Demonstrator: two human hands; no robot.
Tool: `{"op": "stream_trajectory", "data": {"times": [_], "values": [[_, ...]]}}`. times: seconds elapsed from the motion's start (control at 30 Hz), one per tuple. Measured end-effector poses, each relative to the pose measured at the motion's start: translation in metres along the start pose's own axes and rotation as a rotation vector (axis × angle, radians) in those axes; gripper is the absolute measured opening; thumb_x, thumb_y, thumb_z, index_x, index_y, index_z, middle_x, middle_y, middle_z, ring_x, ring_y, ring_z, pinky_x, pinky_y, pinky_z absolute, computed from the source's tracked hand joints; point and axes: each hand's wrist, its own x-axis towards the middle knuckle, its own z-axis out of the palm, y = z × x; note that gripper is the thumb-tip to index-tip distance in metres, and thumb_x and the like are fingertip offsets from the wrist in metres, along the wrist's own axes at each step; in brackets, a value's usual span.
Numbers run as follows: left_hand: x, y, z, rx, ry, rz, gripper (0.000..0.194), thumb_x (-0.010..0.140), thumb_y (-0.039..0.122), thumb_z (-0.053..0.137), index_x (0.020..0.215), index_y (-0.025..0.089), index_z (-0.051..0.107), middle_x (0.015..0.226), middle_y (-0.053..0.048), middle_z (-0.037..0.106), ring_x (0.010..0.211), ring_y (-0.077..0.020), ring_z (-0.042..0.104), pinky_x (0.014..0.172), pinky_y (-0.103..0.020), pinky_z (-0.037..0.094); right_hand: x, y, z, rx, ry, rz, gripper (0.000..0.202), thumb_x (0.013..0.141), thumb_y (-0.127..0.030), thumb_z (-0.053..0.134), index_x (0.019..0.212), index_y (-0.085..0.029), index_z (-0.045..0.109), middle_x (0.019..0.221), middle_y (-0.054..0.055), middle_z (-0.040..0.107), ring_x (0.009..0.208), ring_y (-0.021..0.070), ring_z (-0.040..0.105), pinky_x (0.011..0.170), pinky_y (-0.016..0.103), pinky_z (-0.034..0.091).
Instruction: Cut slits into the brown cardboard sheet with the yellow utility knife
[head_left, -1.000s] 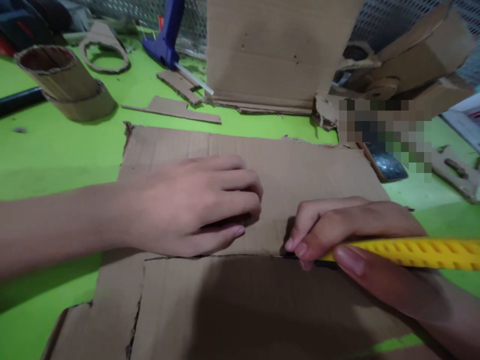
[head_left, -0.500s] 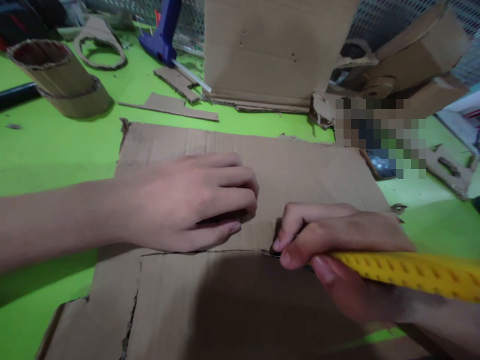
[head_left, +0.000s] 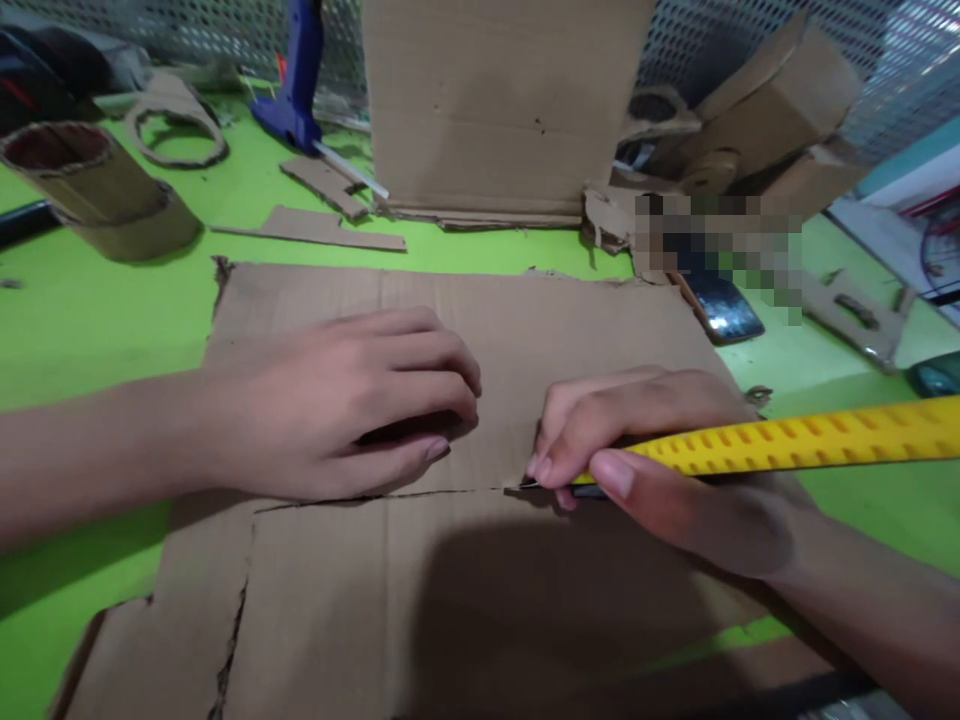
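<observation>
A large sheet of brown cardboard (head_left: 322, 600) lies before me, with a thin slit across its middle and a rough cut at lower left. My left hand (head_left: 360, 400) rests palm down on it, just above the slit, fingers loosely bent and a little apart, holding nothing. To its right, my right hand (head_left: 637, 430) grips a utility knife (head_left: 787, 438) with a yellow ridged handle. The blade tip touches the cardboard at the slit's right end. My fingers partly hide the blade and the front of the handle.
Behind the sheet stands an upright cardboard panel (head_left: 502, 120). A blue glue gun (head_left: 296, 100), a cardboard tube (head_left: 97, 190), a cardboard ring piece (head_left: 176, 130) and scraps (head_left: 307, 228) are at the back left. Cardboard parts (head_left: 780, 90) and a dark shiny object (head_left: 720, 300) sit at right.
The scene has shifted left in view. My right hand has turned, so the knife's handle now slopes upward to the right. My left hand keeps its place on the cardboard.
</observation>
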Motion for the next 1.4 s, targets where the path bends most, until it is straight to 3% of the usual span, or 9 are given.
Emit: {"op": "stream_trajectory", "data": {"times": [0.3,0.43,0.73,0.9,1.03,1.17,1.4], "values": [[-0.001,-0.003,0.001,0.033,-0.014,0.031,0.020,0.100,0.028,0.060,0.117,0.022,0.070,0.127,-0.011,0.072,0.114,-0.0269,0.064,0.099,-0.041,0.053,0.000,-0.001,0.009,-0.116,-0.020,-0.169,0.012,0.093,-0.015,0.064,0.089,-0.021,0.074,0.079,0.005,0.073,0.062,0.0142,0.067,0.053,0.024,0.049],[0.000,-0.003,0.001,0.043,-0.007,0.053,0.019,0.100,0.027,0.060,0.114,0.022,0.070,0.125,-0.011,0.072,0.113,-0.0264,0.065,0.099,-0.041,0.053,0.003,-0.004,0.014,-0.188,-0.079,-0.163,0.015,0.090,-0.010,0.063,0.085,-0.021,0.072,0.080,0.005,0.071,0.060,0.0109,0.065,0.054,0.022,0.049],[-0.001,-0.001,0.000,0.037,0.003,0.034,0.020,0.098,0.024,0.061,0.115,0.023,0.071,0.124,-0.011,0.073,0.114,-0.0267,0.065,0.099,-0.041,0.053,-0.002,0.011,0.001,-0.006,-0.065,-0.107,0.019,0.101,-0.028,0.064,0.093,-0.021,0.080,0.081,0.006,0.073,0.068,0.0170,0.070,0.059,0.027,0.053],[-0.001,-0.003,0.000,0.029,0.005,0.054,0.019,0.097,0.024,0.062,0.114,0.022,0.071,0.123,-0.012,0.073,0.115,-0.0271,0.066,0.100,-0.041,0.053,0.002,0.001,0.001,-0.015,-0.064,-0.096,0.025,0.105,-0.034,0.062,0.092,-0.021,0.080,0.078,0.007,0.074,0.064,0.0157,0.069,0.055,0.026,0.051],[-0.001,-0.004,0.000,0.026,-0.002,0.049,0.019,0.098,0.024,0.063,0.115,0.023,0.071,0.124,-0.012,0.073,0.115,-0.0271,0.066,0.101,-0.041,0.053,-0.001,-0.007,0.002,-0.072,-0.012,0.008,0.025,0.106,-0.035,0.061,0.092,-0.026,0.081,0.078,0.007,0.074,0.067,0.0189,0.071,0.058,0.030,0.054],[-0.001,-0.004,0.000,0.046,-0.019,0.047,0.020,0.100,0.026,0.059,0.116,0.023,0.071,0.126,-0.012,0.072,0.116,-0.0277,0.064,0.101,-0.043,0.053,-0.007,0.000,0.003,-0.097,-0.003,-0.081,0.028,0.107,-0.036,0.057,0.094,-0.026,0.080,0.079,0.007,0.072,0.064,0.0183,0.068,0.052,0.031,0.050],[0.000,-0.002,0.000,0.045,-0.016,0.041,0.020,0.101,0.026,0.057,0.116,0.022,0.071,0.125,-0.011,0.071,0.116,-0.0274,0.065,0.101,-0.042,0.053,-0.001,0.000,0.013,-0.170,-0.055,-0.139,0.016,0.096,-0.018,0.065,0.083,-0.022,0.073,0.079,0.006,0.071,0.062,0.0144,0.066,0.052,0.026,0.049]]}}
